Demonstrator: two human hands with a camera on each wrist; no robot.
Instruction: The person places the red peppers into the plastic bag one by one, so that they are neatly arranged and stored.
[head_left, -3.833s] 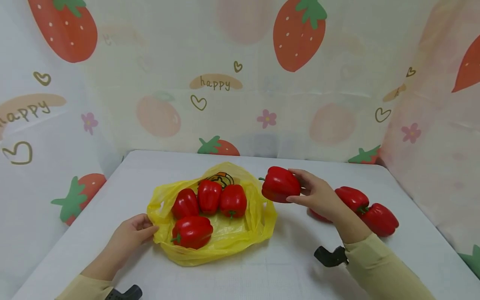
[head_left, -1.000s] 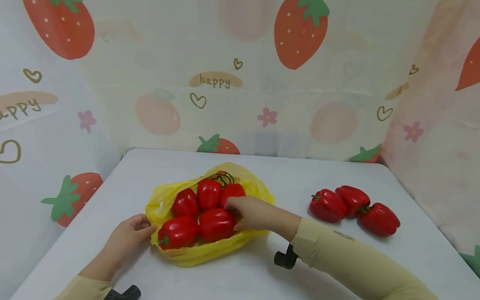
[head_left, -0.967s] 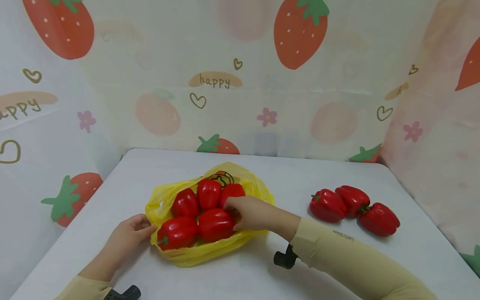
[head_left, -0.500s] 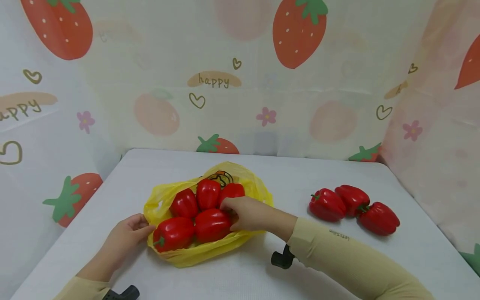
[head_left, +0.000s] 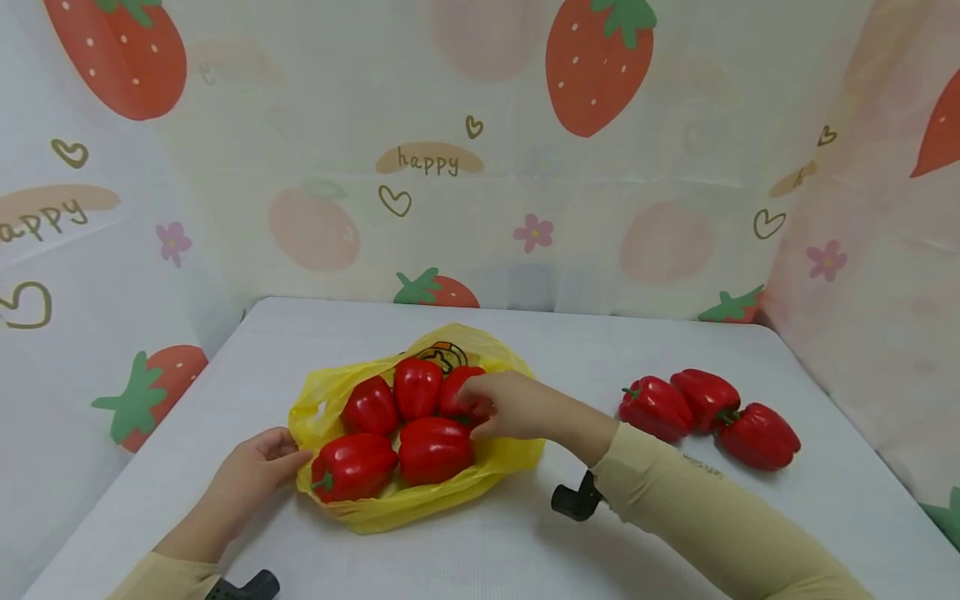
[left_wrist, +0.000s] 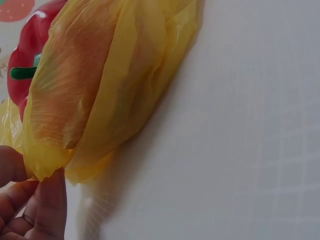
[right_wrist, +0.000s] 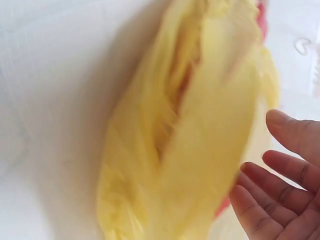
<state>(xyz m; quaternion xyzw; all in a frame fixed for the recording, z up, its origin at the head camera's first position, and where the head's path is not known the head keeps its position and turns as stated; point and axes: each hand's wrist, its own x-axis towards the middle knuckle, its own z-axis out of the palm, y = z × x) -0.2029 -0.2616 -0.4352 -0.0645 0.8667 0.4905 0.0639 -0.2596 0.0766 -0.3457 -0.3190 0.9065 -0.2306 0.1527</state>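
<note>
A yellow plastic bag [head_left: 517, 454] lies spread on the table with several red bell peppers in it. My left hand [head_left: 251, 479] pinches the bag's left edge between thumb and fingers; the left wrist view shows this grip next to a pepper's green stem [left_wrist: 23, 73]. Over the bag's right side is my right hand [head_left: 517, 406], just off the front right bell pepper [head_left: 437, 451] and partly covering the pepper behind it [head_left: 454, 388]. In the right wrist view its fingers [right_wrist: 280, 187] are spread and relaxed, with nothing between them.
Three more red bell peppers [head_left: 655, 408] lie together on the right of the white table [head_left: 480, 558]. Behind the table hangs a strawberry-print cloth [head_left: 570, 183], which also runs along both sides.
My right hand brought a bell pepper from the right into the bag, let it go, and has drawn back slightly up and right. My left hand keeps its hold on the bag's edge.
</note>
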